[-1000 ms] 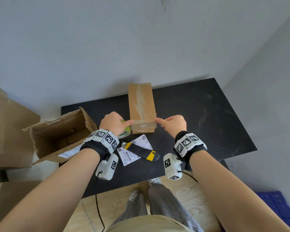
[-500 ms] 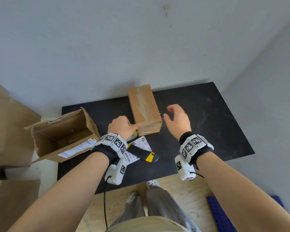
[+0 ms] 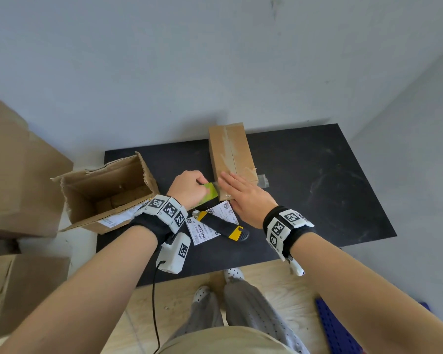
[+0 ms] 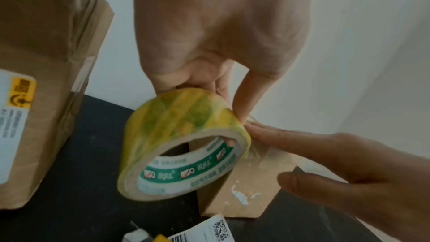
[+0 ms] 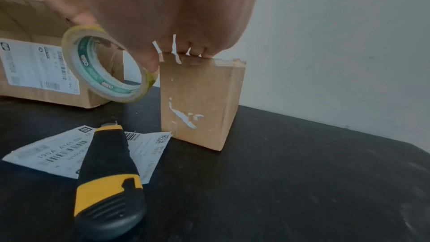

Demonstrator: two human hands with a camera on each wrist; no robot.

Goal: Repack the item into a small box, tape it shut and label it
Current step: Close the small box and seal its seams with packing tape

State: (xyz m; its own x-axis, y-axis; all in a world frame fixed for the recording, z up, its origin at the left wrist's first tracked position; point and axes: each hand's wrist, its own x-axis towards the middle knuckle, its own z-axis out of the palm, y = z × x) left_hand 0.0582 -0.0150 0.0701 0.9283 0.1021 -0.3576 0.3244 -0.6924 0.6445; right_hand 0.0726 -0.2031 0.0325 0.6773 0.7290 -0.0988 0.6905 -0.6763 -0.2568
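Note:
A small closed cardboard box [image 3: 230, 154] [image 5: 200, 102] [image 4: 235, 187] lies lengthwise on the black table [image 3: 317, 180], an old tape strip along its top seam. My left hand [image 3: 188, 187] grips a yellow-green tape roll [image 3: 210, 196] [image 4: 177, 143] [image 5: 104, 65] at the box's near left corner. My right hand [image 3: 241, 192] lies flat with straight fingers [image 4: 267, 135] pressing clear tape across the box's near top edge. A loose tape end [image 3: 262, 180] sticks out past the box's right side.
A large open cardboard box [image 3: 105, 192] stands at the table's left. A black-and-yellow utility knife [image 3: 223, 226] [image 5: 107, 176] lies on white shipping labels [image 3: 205, 226] [image 5: 58, 152] near the front edge. More cartons [image 3: 18, 175] stack at far left. A wall runs behind.
My right hand let go of the tape end, swung over and came down flat on the box's near top. My left hand carried the roll up against the box's left corner.

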